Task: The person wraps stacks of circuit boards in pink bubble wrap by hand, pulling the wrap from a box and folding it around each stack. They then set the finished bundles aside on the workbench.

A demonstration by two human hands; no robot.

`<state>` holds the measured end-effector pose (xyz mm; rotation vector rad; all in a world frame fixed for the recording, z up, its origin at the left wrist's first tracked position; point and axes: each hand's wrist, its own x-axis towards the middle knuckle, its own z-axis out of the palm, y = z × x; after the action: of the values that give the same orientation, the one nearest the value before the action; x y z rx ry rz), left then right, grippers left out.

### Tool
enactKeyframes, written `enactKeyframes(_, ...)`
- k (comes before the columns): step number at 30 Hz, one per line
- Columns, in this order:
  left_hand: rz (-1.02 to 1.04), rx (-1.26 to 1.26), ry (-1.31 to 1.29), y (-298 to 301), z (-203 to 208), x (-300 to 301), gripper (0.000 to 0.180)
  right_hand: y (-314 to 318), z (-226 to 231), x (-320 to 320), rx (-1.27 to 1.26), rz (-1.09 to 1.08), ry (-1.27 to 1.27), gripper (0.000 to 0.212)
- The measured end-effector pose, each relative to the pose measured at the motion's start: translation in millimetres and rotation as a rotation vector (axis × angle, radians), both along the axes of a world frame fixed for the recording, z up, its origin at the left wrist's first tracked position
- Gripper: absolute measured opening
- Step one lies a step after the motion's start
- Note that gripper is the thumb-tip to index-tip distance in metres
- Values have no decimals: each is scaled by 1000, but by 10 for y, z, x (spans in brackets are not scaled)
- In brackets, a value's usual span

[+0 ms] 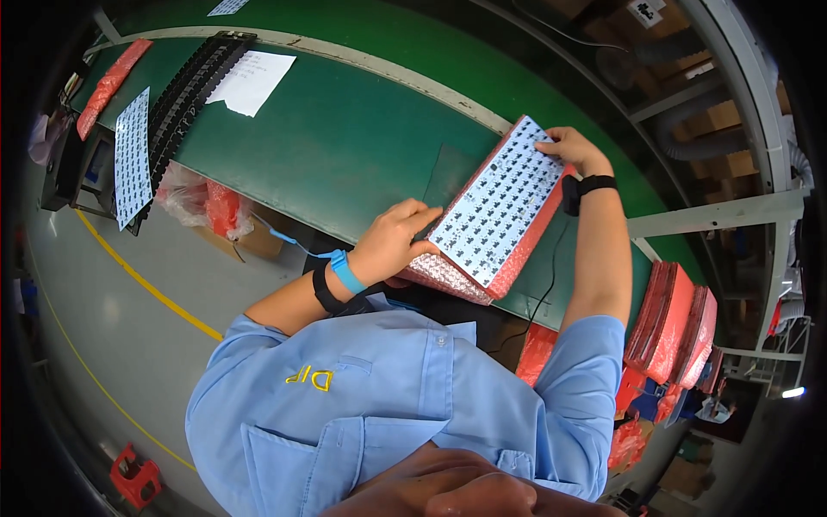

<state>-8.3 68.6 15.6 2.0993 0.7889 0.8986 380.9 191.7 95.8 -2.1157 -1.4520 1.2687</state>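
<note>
A white circuit board panel (500,205) with rows of black marks lies over a pile wrapped in red bubble wrap (525,258), at the edge of the green bench. My left hand (401,234) grips its near left corner between thumb and fingers. At the far right end, my right hand (572,148) pinches the panel's edge, its fingertips on the top face. A blue wrist strap (347,272) with a cord sits on my left wrist, beside a black band. A black watch (589,191) is on the right one. What lies inside the wrap is hidden.
A similar white panel (133,159) rests by a long black slotted rail (191,102) at the bench's left end, near a paper sheet (250,82). Stacks in red wrap (662,319) stand at right. A metal frame post (719,215) rises beyond my right arm.
</note>
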Motion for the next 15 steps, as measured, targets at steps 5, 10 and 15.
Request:
enactKeyframes(5,-54,119,7,59,-7,-63,53,-319,999,-182,97,169,-8,46)
enactKeyframes(10,-233,24,-71,-91,-34,-118,44,-1131,1894,-745,351,364,48,53)
enactKeyframes(15,-346,-652,-488,-337,123,-21,26,-2320,2722,-1321,727,318,-234,49)
